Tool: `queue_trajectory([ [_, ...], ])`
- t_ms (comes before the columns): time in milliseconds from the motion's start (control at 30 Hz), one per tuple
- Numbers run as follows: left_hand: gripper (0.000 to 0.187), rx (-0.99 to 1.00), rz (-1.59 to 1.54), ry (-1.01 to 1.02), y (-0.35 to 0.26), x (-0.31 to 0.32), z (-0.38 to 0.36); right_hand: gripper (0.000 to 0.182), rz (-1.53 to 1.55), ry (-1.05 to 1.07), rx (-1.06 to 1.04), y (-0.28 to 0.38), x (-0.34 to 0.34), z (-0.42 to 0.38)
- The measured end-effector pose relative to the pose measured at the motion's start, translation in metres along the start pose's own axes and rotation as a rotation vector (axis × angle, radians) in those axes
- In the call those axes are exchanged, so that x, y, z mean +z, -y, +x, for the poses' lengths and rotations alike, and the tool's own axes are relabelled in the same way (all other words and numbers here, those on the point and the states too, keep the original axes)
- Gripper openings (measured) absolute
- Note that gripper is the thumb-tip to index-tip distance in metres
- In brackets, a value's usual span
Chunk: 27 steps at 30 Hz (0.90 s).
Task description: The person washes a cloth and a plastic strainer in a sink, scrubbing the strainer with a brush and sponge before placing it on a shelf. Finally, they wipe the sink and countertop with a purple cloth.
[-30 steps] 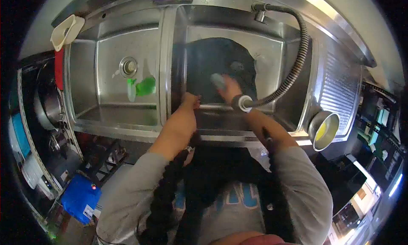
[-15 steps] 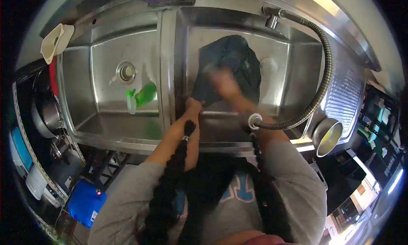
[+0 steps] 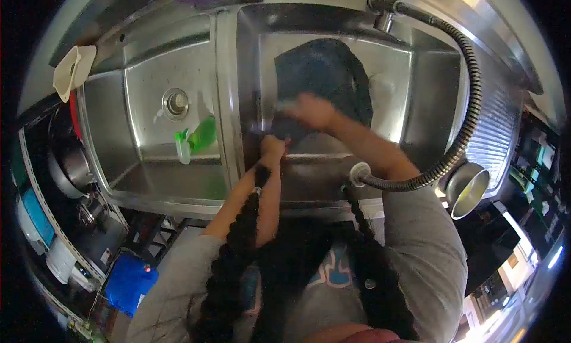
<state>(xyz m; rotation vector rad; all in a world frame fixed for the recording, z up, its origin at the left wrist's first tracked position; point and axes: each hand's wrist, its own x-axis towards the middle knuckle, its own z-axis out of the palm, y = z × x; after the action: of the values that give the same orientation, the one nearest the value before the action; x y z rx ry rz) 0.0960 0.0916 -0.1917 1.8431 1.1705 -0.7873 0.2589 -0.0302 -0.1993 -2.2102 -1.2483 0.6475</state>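
Observation:
A dark, flat, flexible sheet (image 3: 333, 63), cloth or mat, lies spread in the right sink basin (image 3: 389, 75). At its near left corner my left hand (image 3: 274, 145) is closed, gripping the edge of the sheet against the basin's near left side. Above the left part of the sheet is my right hand (image 3: 313, 112), its fingers closed. A small pale thing (image 3: 285, 105) sticks out to the left of those fingers, too blurred for me to name.
A flexible metal spray hose (image 3: 470, 105) arches over the right side, its white-rimmed head (image 3: 359, 173) hanging above my right forearm. A green spray bottle (image 3: 202, 135) lies in the left basin (image 3: 148, 75) near the drain (image 3: 176, 103). A metal bowl (image 3: 470, 191) rests at right.
My right hand has shifted slightly left, and its forearm now slants more from the right. The far edge of the sheet looks rounder and flatter. My left hand stays at the corner.

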Motion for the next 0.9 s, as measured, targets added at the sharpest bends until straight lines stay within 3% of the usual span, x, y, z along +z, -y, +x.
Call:
queue_trajectory([
  [33, 0.034, -0.007, 0.004, -0.001, 0.009, 0.010, 0.013, 0.043, -0.157, 0.176, -0.098, -0.016, -0.039, 0.023],
  [100, 0.036, -0.150, -0.303, 0.096, 0.059, 0.049, 0.051, 0.039, -0.066, 0.164, 0.346, -0.037, -0.086, 0.071],
  [133, 0.036, -0.148, -0.300, 0.088, 0.031, 0.029, 0.032, 0.039, -0.063, 0.158, 0.341, -0.037, -0.083, 0.073],
  [200, 0.035, -0.040, 0.100, 0.009, -0.003, 0.003, 0.003, 0.042, -0.113, -0.323, 0.303, -0.030, -0.060, 0.069],
  [267, 0.034, 0.029, 0.067, -0.027, 0.012, 0.009, 0.010, 0.046, 0.072, -0.304, 0.446, -0.021, 0.044, 0.033],
  [300, 0.033, 0.099, 0.033, -0.063, 0.020, 0.017, 0.018, 0.046, 0.067, -0.307, 0.456, -0.011, 0.042, 0.014],
  [367, 0.032, 0.054, -0.018, 0.008, 0.030, 0.033, 0.034, 0.054, 0.230, 0.231, 0.325, 0.009, 0.024, -0.020],
  [433, 0.031, -0.007, -0.064, 0.058, 0.035, 0.036, 0.048, 0.051, 0.198, 0.228, 0.490, -0.003, -0.071, 0.010],
  [500, 0.031, -0.217, -0.380, 0.161, 0.039, 0.037, 0.044, 0.055, 0.137, -0.153, 0.463, -0.106, -0.031, 0.039],
  [533, 0.031, -0.205, -0.372, 0.154, 0.033, 0.034, 0.045, 0.055, 0.140, -0.168, 0.461, -0.102, -0.040, 0.044],
  [600, 0.030, -0.151, -0.303, 0.129, 0.031, 0.028, 0.038, 0.053, -0.237, -0.521, 0.333, -0.071, -0.053, 0.042],
  [667, 0.030, -0.160, -0.322, 0.151, 0.038, 0.029, 0.048, 0.055, 0.628, -0.400, 0.875, -0.031, -0.022, 0.025],
  [700, 0.030, -0.181, -0.352, 0.160, 0.042, 0.034, 0.055, 0.052, 0.438, -0.308, 0.713, -0.001, 0.002, -0.005],
  [733, 0.030, -0.179, -0.339, 0.175, 0.044, 0.041, 0.061, 0.049, 0.067, -0.230, 0.347, -0.006, 0.073, -0.041],
  [767, 0.032, -0.174, -0.408, 0.215, 0.039, 0.045, 0.062, 0.049, 0.067, -0.234, 0.369, -0.012, 0.050, -0.056],
  [833, 0.033, -0.185, -0.455, 0.268, 0.058, 0.063, 0.066, 0.044, 0.302, 0.332, 0.388, -0.047, -0.009, -0.108],
  [900, 0.036, -0.272, -0.455, 0.160, 0.053, 0.058, 0.069, 0.047, 0.043, -0.157, 0.136, -0.095, -0.032, -0.131],
])
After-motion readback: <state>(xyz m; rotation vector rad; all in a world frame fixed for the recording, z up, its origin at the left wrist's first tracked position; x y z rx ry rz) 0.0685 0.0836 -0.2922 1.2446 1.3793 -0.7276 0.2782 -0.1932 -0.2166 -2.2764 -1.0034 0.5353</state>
